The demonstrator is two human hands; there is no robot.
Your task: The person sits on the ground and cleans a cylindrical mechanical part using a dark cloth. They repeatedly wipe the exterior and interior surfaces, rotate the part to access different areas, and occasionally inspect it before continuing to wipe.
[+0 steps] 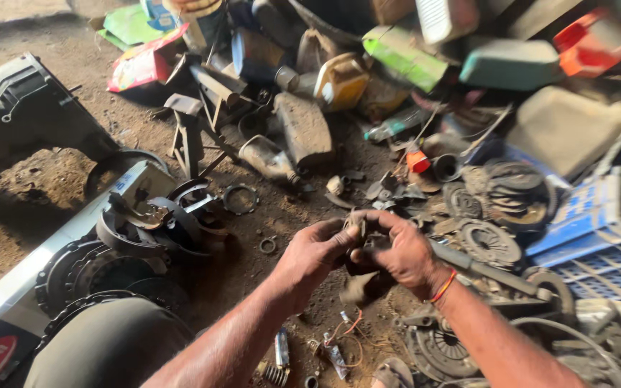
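Note:
Both of my hands meet over the dirt floor around a small dark metal part [361,232]. My left hand [315,253] pinches it from the left with thumb and fingers. My right hand [401,250], with a red-orange thread band at the wrist, cups it from the right. The part is mostly hidden by my fingers, so its shape is unclear. A dirty rag or dark lump [363,286] hangs just below my hands.
Brake shoes [154,224] and clutch plates [88,269] lie at the left on a flat box. Clutch discs [489,242] and a blue crate [589,237] sit at the right. Cans, bottles and scrap [339,79] pile up at the back. Springs and wires [339,338] lie near my arms.

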